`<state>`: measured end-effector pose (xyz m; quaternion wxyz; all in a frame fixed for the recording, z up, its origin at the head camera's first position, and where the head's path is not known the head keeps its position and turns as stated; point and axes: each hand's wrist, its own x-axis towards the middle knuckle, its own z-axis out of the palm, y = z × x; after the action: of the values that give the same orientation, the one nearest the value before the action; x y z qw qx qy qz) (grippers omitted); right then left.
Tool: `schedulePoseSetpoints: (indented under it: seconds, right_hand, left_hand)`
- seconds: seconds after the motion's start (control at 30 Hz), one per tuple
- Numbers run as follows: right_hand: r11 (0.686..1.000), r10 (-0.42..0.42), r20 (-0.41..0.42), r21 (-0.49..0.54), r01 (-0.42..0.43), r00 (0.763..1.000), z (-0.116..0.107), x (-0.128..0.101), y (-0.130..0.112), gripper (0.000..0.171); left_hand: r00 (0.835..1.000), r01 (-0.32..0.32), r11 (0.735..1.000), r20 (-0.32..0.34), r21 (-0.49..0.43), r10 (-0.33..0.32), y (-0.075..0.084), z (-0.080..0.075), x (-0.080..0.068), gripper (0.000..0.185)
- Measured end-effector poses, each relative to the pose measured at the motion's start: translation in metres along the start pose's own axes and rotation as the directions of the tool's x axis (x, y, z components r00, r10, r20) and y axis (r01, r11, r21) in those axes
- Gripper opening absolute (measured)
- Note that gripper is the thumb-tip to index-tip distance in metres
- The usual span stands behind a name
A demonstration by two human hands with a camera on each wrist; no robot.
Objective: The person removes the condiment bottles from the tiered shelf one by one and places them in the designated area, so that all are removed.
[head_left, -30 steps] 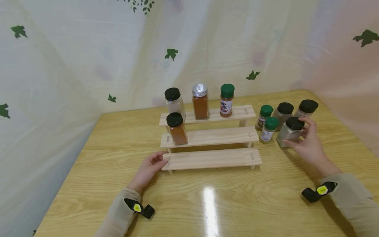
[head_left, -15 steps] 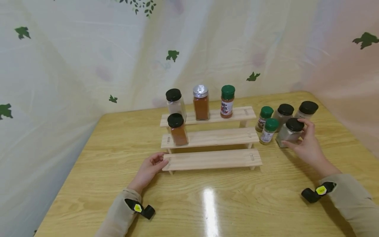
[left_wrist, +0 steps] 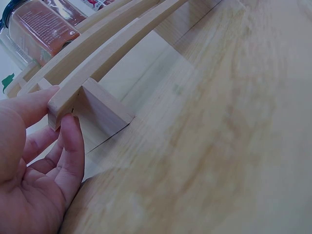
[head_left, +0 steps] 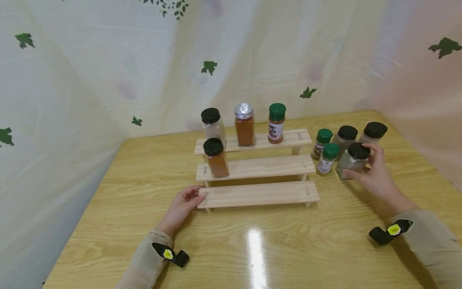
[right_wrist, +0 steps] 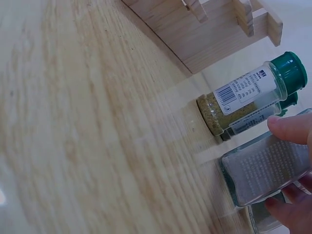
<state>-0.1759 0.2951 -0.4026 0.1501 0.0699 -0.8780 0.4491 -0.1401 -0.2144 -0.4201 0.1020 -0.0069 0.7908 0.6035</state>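
At the left end of a three-tier wooden rack point(head_left: 249, 194), my left hand point(head_left: 183, 204) pinches the lowest board. The left wrist view shows the thumb on top of that board point(left_wrist: 114, 58) and a fingertip beneath it. Over on the right, my right hand point(head_left: 378, 178) grips a square glass jar point(head_left: 349, 163) with a black lid and greyish contents. Its fingers reach the lid while the thumb lies along the jar's near side. In the right wrist view, the jar point(right_wrist: 261, 168) leans over close to the tabletop, with printed text on its face.
Beside the held jar are two green-capped spice bottles point(head_left: 325, 164) and two black-lidded jars point(head_left: 375, 131). On the rack's top tier stand a pale jar point(head_left: 214, 130), a silver-capped jar point(head_left: 245, 130) and a green-capped bottle point(head_left: 276, 128). An orange-brown jar point(head_left: 218, 164) occupies the middle tier's left end.
The jar in my right hand has shifted very slightly left. My left hand and the rack have stayed in place.
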Motion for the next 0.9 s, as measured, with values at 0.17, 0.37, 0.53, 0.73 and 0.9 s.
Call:
schedulePoseSetpoints:
  seconds: [0.17, 0.37, 0.53, 0.73, 0.9]
  right_hand:
    - [1.000, -0.008, 0.004, 0.017, 0.008, 1.000, -0.007, -0.002, -0.003, 0.087]
    - [0.999, 0.021, 0.015, 0.046, -0.022, 1.000, -0.015, -0.003, -0.012, 0.082]
    - [0.997, 0.018, -0.028, 0.080, -0.016, 0.999, -0.021, -0.002, -0.021, 0.079]
    - [0.995, 0.014, -0.103, 0.104, -0.003, 0.995, -0.026, -0.001, -0.038, 0.073]
    - [0.991, 0.030, -0.229, 0.136, 0.001, 0.973, -0.022, -0.003, -0.058, 0.061]
  left_hand:
    - [1.000, 0.006, 1.000, 0.002, 0.002, -0.006, 0.000, 0.000, 0.001, 0.040]
    - [1.000, 0.019, 1.000, -0.009, -0.014, -0.019, -0.001, 0.000, 0.002, 0.038]
    - [1.000, 0.014, 1.000, 0.001, -0.021, -0.014, -0.002, 0.000, 0.001, 0.039]
    - [1.000, 0.008, 1.000, 0.007, -0.013, -0.008, -0.003, 0.000, 0.000, 0.041]
    - [1.000, 0.000, 1.000, -0.002, 0.006, 0.000, -0.002, 0.000, 0.000, 0.040]
